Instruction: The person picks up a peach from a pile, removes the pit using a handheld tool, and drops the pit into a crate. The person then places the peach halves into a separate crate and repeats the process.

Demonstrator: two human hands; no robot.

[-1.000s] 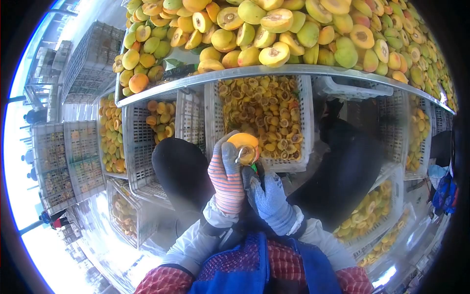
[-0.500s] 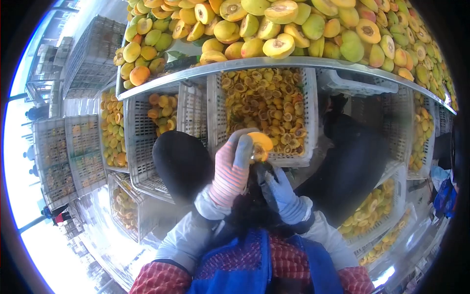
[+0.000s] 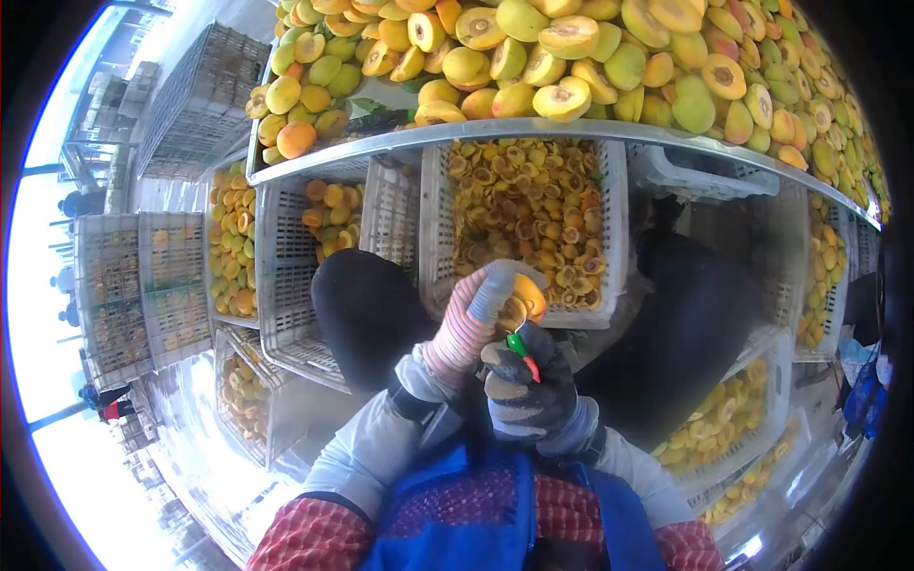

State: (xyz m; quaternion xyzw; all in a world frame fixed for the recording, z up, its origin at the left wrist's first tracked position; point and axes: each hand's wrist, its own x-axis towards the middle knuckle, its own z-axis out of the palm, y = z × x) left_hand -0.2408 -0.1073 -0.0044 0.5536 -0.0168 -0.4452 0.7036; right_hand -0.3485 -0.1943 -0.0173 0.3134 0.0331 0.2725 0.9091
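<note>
My left hand (image 3: 473,319), in a pink and grey striped glove, grips an orange-yellow fruit half (image 3: 529,297) with its cut side turned toward my right hand. My right hand (image 3: 538,390), in a grey and black glove, is wrapped round a small tool with a green and red handle (image 3: 523,356). The tool's tip touches the cut face of the fruit. Both hands are close together above my lap, just in front of a white crate (image 3: 617,228) of thin cut fruit pieces.
A metal-edged table (image 3: 409,137) heaped with halved fruit (image 3: 571,38) spans the front. Crates holding fruit stand at left (image 3: 286,276) and right (image 3: 783,381), with stacked crates (image 3: 205,100) farther left. My knees flank the middle crate. A distant person (image 3: 114,404) is at far left.
My right hand has turned and come up to the fruit, and the green and red tool now shows. The whole view has shifted slightly, with the table and crates lower and to the right.
</note>
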